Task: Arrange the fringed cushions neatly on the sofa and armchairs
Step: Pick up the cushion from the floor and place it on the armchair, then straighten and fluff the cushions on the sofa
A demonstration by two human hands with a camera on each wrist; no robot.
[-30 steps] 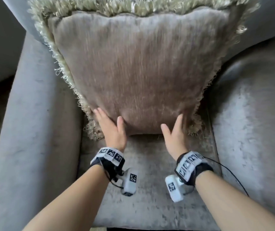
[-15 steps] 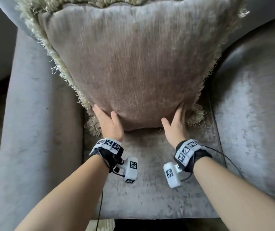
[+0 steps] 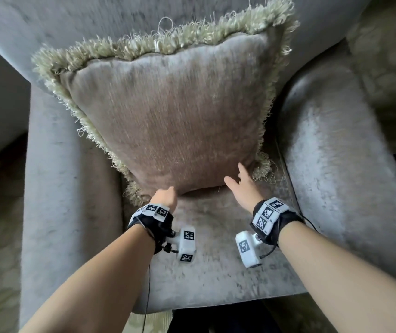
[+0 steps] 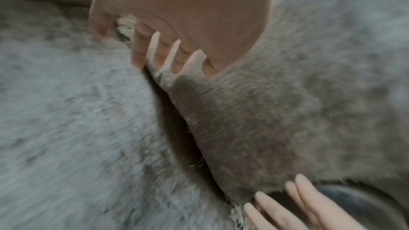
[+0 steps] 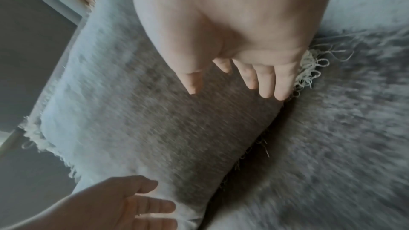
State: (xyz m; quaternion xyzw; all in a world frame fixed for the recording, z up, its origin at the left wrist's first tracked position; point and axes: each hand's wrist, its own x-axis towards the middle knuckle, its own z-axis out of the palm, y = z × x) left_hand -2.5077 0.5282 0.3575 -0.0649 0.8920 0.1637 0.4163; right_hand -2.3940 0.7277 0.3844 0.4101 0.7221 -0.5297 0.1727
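Fringed taupe chenille cushion point(image 3: 173, 111) upright against grey velvet armchair point(image 3: 336, 164) back, straight ahead; left hand point(image 3: 165, 197), right hand point(image 3: 241, 186) slack-fingered, gripping nothing, at its bottom edge.

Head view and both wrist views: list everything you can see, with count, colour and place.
fringed cushion: one, taupe face with a pale olive fringe, standing on the seat and leaning on the backrest
armchair: one, grey velvet, fills most of the head view
carpet: one, olive with a pattern, right of the armchair
wristbands: two, black with white marker tiles, one on each wrist
wrist cameras: two, white, hanging under the wrists over the seat
cable: one, black, trailing down from the left wrist
left hand: one, fingers relaxed, at the cushion's lower left edge
right hand: one, fingers straight, at the cushion's lower right corner
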